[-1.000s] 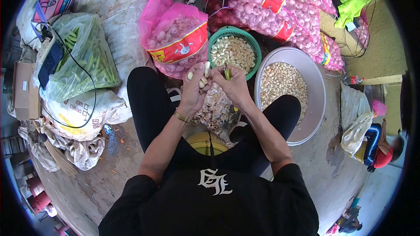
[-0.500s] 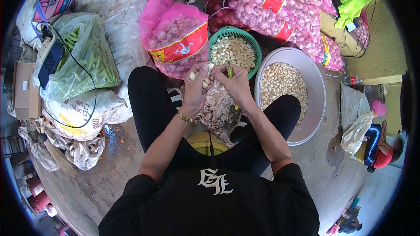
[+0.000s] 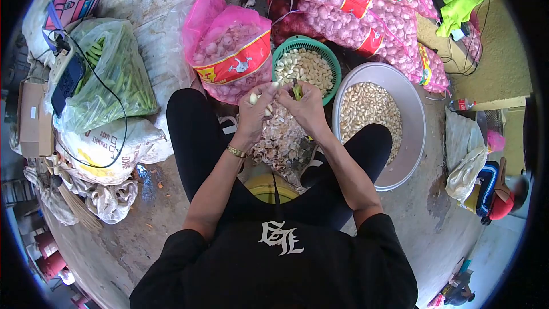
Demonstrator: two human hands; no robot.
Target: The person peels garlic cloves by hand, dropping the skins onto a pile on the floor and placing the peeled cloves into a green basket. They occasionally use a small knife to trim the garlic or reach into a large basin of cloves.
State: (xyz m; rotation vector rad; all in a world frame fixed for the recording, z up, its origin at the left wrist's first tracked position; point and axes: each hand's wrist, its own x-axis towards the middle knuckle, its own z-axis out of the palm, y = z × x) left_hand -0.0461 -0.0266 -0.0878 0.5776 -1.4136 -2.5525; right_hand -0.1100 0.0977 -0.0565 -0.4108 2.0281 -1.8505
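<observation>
Several cloves (image 3: 253, 99) gripped in left hand (image 3: 251, 119); right hand (image 3: 307, 111) pinches green tool (image 3: 297, 91). Basket (image 3: 336, 67) sits just ahead, presumably for reach.

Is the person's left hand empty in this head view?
No, the left hand holds pale garlic cloves between its fingers and palm.
</observation>
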